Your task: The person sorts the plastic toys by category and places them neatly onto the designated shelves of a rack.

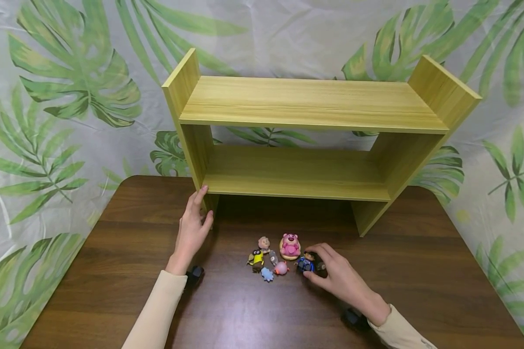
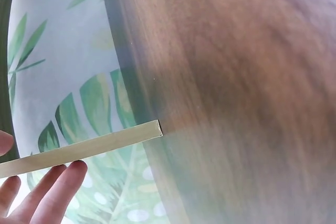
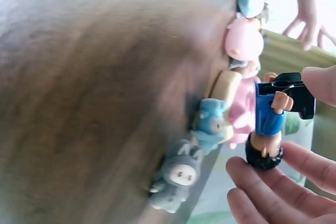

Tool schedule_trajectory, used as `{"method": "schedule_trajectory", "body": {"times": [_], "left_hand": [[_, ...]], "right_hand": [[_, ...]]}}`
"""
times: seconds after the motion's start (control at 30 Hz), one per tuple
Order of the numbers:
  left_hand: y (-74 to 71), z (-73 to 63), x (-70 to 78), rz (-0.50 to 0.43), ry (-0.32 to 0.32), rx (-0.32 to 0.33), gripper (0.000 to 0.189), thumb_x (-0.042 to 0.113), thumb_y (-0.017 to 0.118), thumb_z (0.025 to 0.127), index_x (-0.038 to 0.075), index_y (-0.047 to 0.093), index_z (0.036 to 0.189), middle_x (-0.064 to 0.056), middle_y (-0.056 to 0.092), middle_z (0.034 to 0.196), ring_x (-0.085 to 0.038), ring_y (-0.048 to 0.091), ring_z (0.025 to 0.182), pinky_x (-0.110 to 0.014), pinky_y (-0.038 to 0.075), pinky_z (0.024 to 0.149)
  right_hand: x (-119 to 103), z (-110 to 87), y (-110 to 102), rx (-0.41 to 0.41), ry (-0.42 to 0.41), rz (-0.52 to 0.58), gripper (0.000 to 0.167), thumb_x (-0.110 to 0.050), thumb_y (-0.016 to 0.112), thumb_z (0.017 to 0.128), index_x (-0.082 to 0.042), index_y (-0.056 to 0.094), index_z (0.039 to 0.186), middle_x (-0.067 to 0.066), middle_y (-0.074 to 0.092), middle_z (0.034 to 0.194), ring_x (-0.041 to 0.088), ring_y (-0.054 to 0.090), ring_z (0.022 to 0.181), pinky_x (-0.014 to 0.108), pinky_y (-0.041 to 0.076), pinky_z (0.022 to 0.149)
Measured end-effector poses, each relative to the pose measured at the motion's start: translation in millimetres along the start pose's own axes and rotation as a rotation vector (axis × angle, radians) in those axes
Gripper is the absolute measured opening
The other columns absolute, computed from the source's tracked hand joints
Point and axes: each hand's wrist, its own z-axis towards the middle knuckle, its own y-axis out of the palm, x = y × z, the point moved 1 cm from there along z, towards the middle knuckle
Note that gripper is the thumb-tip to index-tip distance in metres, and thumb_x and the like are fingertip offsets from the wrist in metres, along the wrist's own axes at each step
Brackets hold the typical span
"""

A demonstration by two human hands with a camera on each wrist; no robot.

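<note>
My left hand (image 1: 191, 235) grips the left side panel (image 2: 84, 148) of a wooden shelf (image 1: 297, 172); in the left wrist view the thumb is on one face and the fingers on the other. My right hand (image 1: 338, 271) pinches a small toy figure (image 3: 270, 108) with dark hair, a blue top and black legs, thumb at its legs and fingertips at its head. Beside it sits a pink bear figure (image 1: 290, 246). In the right wrist view a grey eared figure (image 3: 178, 174) and a light blue figure (image 3: 210, 121) stand nearby.
Left of the bear are a figure in yellow (image 1: 257, 259), a round pink toy (image 1: 281, 268), a pale blue toy (image 1: 267, 274) and a beige-pink figure (image 1: 264, 244). The shelf stands on a dark wooden table (image 1: 244, 315), before a leaf-patterned cloth (image 1: 288, 39).
</note>
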Motion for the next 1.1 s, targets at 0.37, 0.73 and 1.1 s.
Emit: {"method": "schedule_trajectory", "body": {"times": [0.37,0.73,1.1], "left_hand": [[2.1,0.1,-0.5,-0.005,-0.008,0.024,0.079,-0.012,0.057,0.086,0.028,0.027,0.148,-0.017,0.042,0.136,-0.034,0.054,0.084,-0.046,0.054,0.065],[4.7,-1.1,-0.6,0.015,0.012,0.061,0.082,-0.014,0.057,0.085,0.030,0.027,0.148,-0.016,0.044,0.134,-0.028,0.048,0.069,-0.037,0.050,0.056],[5.9,-0.7,-1.8,0.035,0.018,0.079,0.083,-0.014,0.058,0.083,0.030,0.028,0.147,-0.016,0.046,0.132,-0.021,0.042,0.060,-0.034,0.048,0.053]], "right_hand": [[-3.9,10.5,-6.2,0.080,-0.121,0.106,0.054,-0.014,0.081,0.074,0.001,0.057,0.120,0.006,0.055,0.118,0.020,0.058,0.101,0.040,0.051,0.081],[-15.3,24.2,-14.1,0.098,-0.129,0.303,0.058,0.003,0.079,0.072,0.003,0.052,0.124,0.010,0.048,0.123,0.023,0.059,0.097,0.040,0.054,0.074],[-29.6,44.7,-27.4,0.134,-0.177,0.312,0.066,0.010,0.079,0.068,0.004,0.051,0.127,0.012,0.047,0.128,0.023,0.058,0.099,0.035,0.053,0.077]]}}
